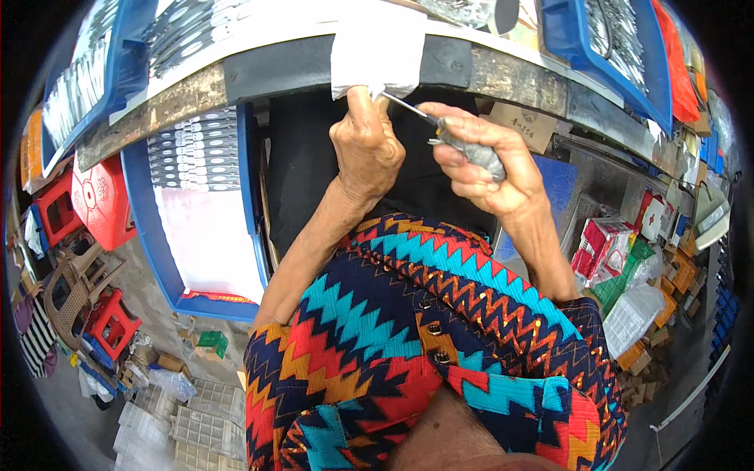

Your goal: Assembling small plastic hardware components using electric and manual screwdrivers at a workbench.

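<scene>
My left hand (367, 145) is closed at the bench's front edge, its fingertips against the lower edge of a white cloth (378, 47). What it pinches is too small and too hidden to make out. In my right hand (491, 153) is a screwdriver-like tool (473, 151) with a thin metal shaft and a grey, wrapped-looking handle. The shaft slants up and left, its end close to my left fingertips. Where exactly the tip touches is hidden. The cloth drapes over a black pad (279, 67) fixed along the bench edge.
A blue tray (255, 212) left of me holds rows of dark flat pieces and white paper. More blue bins (129, 71) (577, 47) stand on the worn wooden bench (173, 102). Red stools (102, 200) are at left; boxes (601, 247) crowd the right floor.
</scene>
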